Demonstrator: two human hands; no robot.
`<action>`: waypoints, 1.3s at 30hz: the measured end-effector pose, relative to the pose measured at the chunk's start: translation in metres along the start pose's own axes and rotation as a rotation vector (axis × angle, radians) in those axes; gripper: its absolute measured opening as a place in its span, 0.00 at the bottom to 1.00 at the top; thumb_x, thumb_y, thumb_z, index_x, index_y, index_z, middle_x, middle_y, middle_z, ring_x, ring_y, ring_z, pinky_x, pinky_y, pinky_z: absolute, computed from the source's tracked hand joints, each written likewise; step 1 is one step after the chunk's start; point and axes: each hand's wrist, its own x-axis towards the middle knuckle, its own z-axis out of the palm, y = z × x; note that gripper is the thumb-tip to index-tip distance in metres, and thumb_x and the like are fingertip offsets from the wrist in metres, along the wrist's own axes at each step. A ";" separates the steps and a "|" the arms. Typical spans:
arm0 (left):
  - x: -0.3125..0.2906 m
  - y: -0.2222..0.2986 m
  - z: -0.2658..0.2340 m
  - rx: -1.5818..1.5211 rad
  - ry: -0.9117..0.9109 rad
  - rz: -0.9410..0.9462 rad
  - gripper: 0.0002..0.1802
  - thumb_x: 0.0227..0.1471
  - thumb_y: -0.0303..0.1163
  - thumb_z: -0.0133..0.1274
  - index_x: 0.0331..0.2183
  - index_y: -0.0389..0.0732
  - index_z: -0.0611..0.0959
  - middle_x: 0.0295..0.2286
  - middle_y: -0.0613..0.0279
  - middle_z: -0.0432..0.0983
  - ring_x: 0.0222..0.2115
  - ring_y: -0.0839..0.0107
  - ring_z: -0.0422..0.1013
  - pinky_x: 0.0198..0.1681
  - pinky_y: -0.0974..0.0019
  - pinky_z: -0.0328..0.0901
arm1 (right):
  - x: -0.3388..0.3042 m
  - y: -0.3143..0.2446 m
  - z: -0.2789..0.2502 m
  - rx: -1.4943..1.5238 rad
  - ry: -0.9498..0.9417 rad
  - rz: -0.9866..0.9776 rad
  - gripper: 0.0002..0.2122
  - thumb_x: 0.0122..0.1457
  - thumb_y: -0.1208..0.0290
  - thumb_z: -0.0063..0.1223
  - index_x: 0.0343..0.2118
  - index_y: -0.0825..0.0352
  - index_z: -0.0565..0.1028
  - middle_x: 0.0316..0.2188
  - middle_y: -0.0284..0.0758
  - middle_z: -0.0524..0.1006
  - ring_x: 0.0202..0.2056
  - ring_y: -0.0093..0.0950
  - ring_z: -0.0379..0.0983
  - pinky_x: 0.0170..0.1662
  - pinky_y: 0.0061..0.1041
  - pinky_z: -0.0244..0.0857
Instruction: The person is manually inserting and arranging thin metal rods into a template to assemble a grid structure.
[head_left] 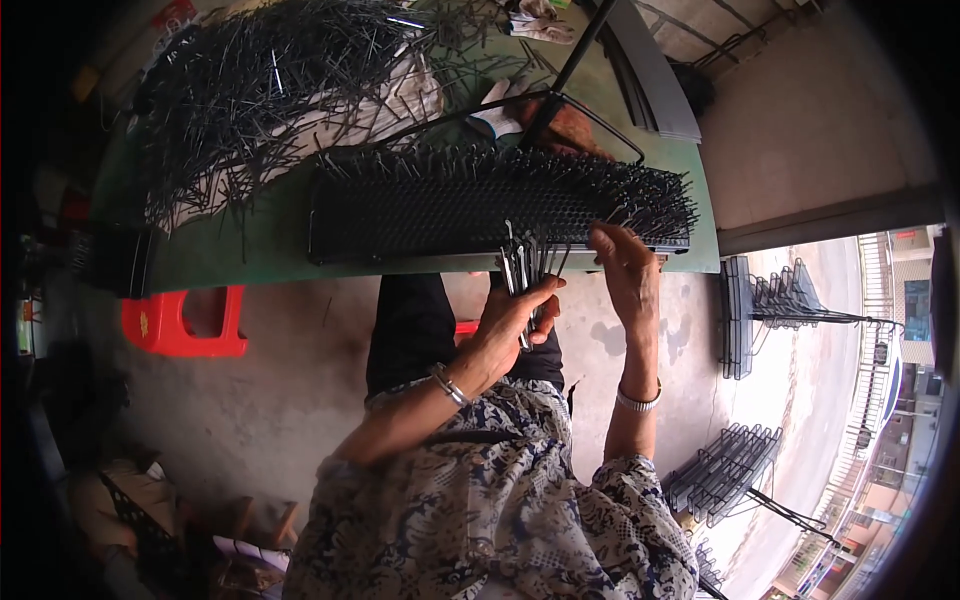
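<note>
Thin dark metal pins, a stiff bundle, are clamped in the closed left hand just below the table edge. The right hand pinches fingertips together on one pin at the perforated black rack, bristling with upright pins. Loose pins heap on the green table.
</note>
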 end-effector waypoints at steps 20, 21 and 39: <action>0.021 -0.009 -0.008 -0.022 0.171 -0.051 0.13 0.58 0.39 0.54 0.40 0.41 0.80 0.25 0.64 0.75 0.21 0.81 0.62 0.20 0.75 0.57 | 0.022 0.024 0.001 -0.172 0.433 -0.123 0.01 0.60 0.76 0.50 0.34 0.66 0.71 0.22 0.34 0.73 0.22 0.22 0.68 0.28 0.22 0.64; 0.019 -0.009 -0.008 -0.024 0.175 -0.050 0.13 0.58 0.39 0.54 0.40 0.41 0.80 0.25 0.64 0.75 0.21 0.81 0.62 0.20 0.75 0.57 | 0.023 0.023 0.001 -0.170 0.430 -0.122 0.01 0.60 0.76 0.50 0.34 0.66 0.71 0.22 0.34 0.73 0.22 0.22 0.68 0.28 0.22 0.64; 0.007 -0.001 0.009 0.019 0.063 -0.022 0.11 0.52 0.38 0.60 0.28 0.41 0.80 0.22 0.65 0.76 0.18 0.82 0.64 0.17 0.78 0.53 | 0.005 0.006 -0.004 0.004 0.024 0.079 0.08 0.60 0.69 0.54 0.35 0.69 0.75 0.29 0.31 0.76 0.25 0.21 0.69 0.30 0.22 0.64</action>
